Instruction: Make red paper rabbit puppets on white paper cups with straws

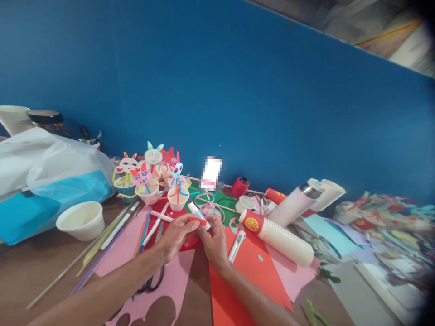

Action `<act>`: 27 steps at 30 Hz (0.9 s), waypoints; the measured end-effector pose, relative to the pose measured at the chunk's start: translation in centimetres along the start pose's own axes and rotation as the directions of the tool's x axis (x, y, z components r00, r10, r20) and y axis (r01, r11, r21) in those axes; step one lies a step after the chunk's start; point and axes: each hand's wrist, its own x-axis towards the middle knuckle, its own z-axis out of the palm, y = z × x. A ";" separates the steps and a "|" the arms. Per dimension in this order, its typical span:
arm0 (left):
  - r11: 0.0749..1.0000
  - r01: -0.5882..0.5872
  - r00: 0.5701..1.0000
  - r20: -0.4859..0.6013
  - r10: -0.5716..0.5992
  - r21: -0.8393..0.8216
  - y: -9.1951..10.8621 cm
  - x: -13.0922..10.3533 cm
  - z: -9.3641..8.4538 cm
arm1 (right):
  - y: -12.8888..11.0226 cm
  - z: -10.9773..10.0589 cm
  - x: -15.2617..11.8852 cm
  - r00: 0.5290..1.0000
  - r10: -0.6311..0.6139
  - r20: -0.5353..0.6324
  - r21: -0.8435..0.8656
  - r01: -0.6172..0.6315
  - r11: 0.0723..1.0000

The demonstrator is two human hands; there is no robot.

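Note:
My left hand (178,233) is closed, pinching a small red paper piece (197,220) between thumb and fingers. Beside it, my right hand (215,235) is closed round a white and blue glue stick (199,213), whose upper end points up and left. The two hands nearly meet over red paper. Behind them stand paper cups topped with animal-face figures, among them a blue-faced one (176,171) in a white cup (178,199). A white box cutter (237,246) lies on an orange-red sheet (251,276) to the right of my right hand.
Black-handled scissors (157,278) lie partly beneath my left forearm. A long stack of paper cups (285,240) and a white bottle (294,203) lie at right. At left are a white bowl (81,221), pipe cleaners and a plastic bag (61,158).

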 end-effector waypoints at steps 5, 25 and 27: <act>1.000 -0.004 0.999 -0.042 0.004 -0.016 0.1 0.1 -0.2 | -0.5 -0.1 -0.3 0.993 0.013 0.118 0.023 -0.016 1.000; 0.997 -0.077 0.996 -0.052 0.078 0.018 0.7 0.5 -0.5 | -0.8 -0.9 1.2 0.890 0.304 0.340 0.191 -0.382 0.904; 0.996 -0.089 0.993 -0.072 0.090 0.011 1.0 0.5 -0.4 | -1.1 -0.8 1.1 0.911 0.282 0.301 0.183 -0.346 0.920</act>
